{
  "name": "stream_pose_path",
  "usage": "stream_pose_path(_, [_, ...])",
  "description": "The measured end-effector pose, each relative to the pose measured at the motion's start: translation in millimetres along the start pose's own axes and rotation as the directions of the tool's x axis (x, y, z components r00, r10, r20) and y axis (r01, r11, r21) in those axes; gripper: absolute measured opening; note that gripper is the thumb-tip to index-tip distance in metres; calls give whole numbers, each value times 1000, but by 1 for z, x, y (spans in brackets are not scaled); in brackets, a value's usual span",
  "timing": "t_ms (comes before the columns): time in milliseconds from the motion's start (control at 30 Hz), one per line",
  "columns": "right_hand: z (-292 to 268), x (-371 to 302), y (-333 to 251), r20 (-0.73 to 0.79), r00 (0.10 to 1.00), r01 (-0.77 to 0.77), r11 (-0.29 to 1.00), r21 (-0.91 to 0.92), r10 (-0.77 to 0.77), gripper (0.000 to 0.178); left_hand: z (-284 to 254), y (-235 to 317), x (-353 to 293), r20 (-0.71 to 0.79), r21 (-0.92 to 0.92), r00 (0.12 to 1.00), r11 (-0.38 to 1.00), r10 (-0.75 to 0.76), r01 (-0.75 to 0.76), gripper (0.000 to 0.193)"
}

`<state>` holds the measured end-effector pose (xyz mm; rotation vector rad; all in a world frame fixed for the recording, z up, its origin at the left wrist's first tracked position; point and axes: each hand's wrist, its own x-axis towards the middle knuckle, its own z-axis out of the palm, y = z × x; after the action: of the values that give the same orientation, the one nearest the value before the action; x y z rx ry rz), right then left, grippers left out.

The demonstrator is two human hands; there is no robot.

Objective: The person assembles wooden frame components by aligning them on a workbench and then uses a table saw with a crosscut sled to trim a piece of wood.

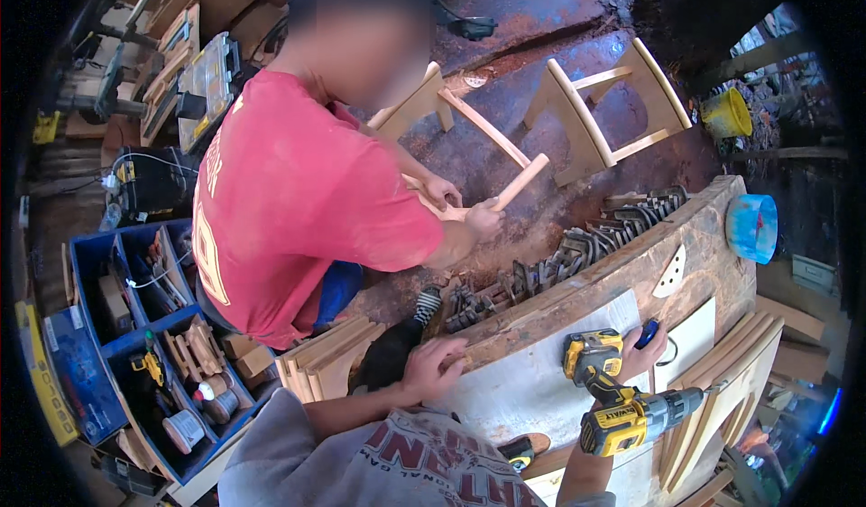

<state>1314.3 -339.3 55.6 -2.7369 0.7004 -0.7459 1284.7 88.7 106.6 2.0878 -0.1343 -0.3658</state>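
Note:
My left hand (433, 370) rests at the near left edge of the workbench (532, 313), fingers loosely spread and holding nothing. My right hand (642, 360) is over the bench with its fingers closed around a small blue-and-black object (647, 333), whose kind I cannot make out. A yellow-and-black cordless drill (636, 419) stands beside it, covering part of my right forearm; its chuck points right. Under the hand and drill lies a pale sheet (514, 388). A small yellow-and-black tool (517, 453) is partly hidden near my body.
Across the bench, a person in a red shirt (307, 173) bends over a wooden frame (523, 182), both hands on it. Another wooden frame (586, 119) stands behind. Clamps (577, 253) line the bench's far edge. Curved wooden pieces (726, 390) lie right; a blue toolbox (113, 349) sits left.

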Motion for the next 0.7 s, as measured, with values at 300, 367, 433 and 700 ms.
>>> stream_pose_path(300, [2,3,-2,-9,1000,-10,1000,9,10,49,74,-25,282,-120,228,993,974,21,7,38])
stream_pose_path(367, [3,4,0,-14,999,31,999,-13,-32,48,90,-49,331,-148,168,938,927,-312,335,51])
stream_pose_path(433, [5,4,4,-11,999,44,998,-32,-45,48,106,-77,356,-231,237,879,852,-417,467,55])
stream_pose_path(700, [8,3,10,-8,998,69,996,-61,-70,49,105,-94,369,-181,216,719,686,-671,695,75])
